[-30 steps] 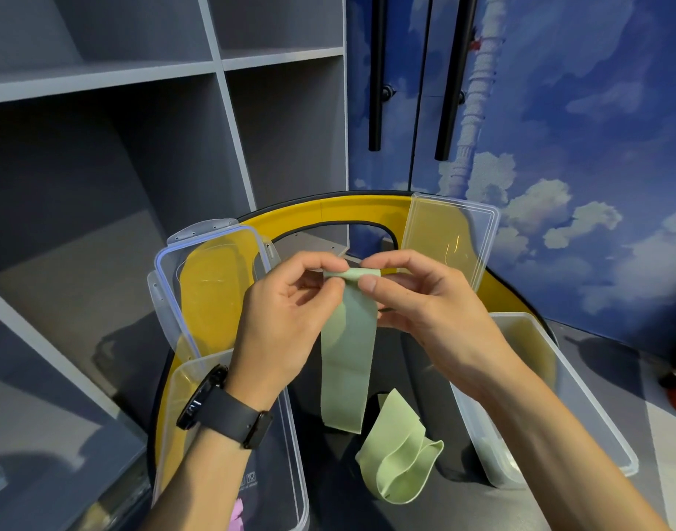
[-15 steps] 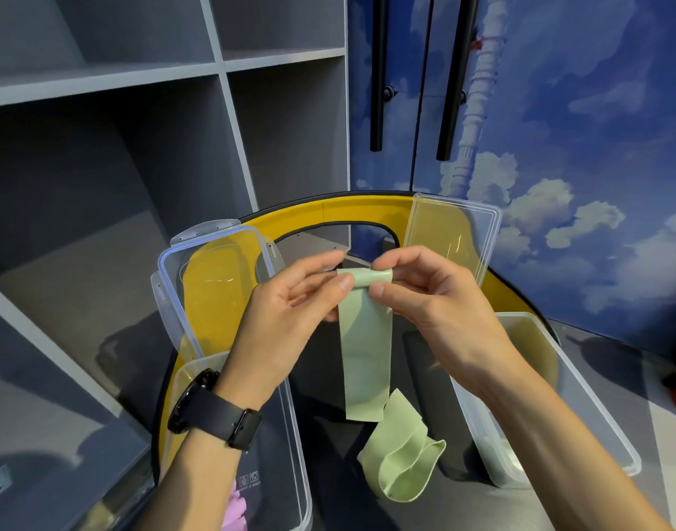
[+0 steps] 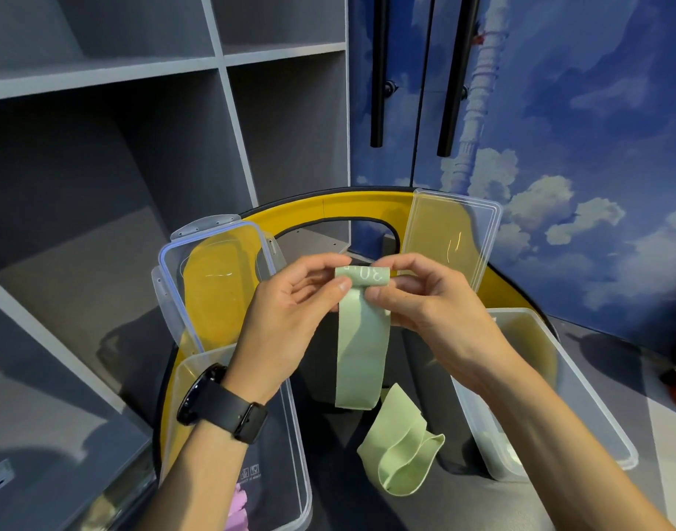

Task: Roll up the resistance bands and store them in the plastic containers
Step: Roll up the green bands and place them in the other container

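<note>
Two open tubs flank the work area: left tub (image 3: 298, 435), right tub (image 3: 581, 408). A loose band (image 3: 401, 454) lies between them, near. A second band (image 3: 361, 346) hangs mid-air, top rolled. Left hand (image 3: 290, 323) and right hand (image 3: 436, 304) pinch the roll's ends. Judged light, limp, springy; grip the roll firmly.

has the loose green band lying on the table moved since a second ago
No. The crumpled green band keeps its place beside the right container; only the hanging band in both hands has shortened as it rolls up.
</note>
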### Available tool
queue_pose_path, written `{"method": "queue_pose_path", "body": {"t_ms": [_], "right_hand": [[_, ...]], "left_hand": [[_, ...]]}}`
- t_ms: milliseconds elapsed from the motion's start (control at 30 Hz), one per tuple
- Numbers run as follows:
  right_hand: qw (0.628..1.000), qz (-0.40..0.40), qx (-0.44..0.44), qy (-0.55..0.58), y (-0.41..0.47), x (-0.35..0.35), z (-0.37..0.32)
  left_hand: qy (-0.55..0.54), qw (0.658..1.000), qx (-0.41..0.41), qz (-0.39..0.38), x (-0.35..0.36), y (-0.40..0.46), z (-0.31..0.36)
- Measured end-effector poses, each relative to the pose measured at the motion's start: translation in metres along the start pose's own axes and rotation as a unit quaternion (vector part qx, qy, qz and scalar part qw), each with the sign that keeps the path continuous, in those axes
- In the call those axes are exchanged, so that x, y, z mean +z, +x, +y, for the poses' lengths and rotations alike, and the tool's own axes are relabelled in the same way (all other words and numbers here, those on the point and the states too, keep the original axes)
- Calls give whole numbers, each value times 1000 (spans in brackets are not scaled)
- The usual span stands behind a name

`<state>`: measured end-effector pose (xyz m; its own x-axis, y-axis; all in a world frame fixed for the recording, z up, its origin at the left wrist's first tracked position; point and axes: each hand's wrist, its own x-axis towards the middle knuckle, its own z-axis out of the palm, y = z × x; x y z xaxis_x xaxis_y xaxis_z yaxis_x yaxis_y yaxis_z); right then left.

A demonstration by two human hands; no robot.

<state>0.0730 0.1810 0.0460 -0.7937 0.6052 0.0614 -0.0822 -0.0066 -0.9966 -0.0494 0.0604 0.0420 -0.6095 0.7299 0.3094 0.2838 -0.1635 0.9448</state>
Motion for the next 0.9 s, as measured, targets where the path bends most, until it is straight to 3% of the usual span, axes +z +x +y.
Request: {"method": "queue_pose_path", "body": {"t_ms": [400, 667, 900], "right_hand": [[997, -22, 34, 70, -1, -3, -5], [998, 13, 5, 61, -1, -4, -5], [998, -4, -32, 50, -1, -1, -2]], "left_hand": [[-18, 999, 16, 28, 4, -1, 2], [-66, 997, -33, -24, 5, -3, 2], [-44, 998, -36, -6, 5, -2, 3]]}}
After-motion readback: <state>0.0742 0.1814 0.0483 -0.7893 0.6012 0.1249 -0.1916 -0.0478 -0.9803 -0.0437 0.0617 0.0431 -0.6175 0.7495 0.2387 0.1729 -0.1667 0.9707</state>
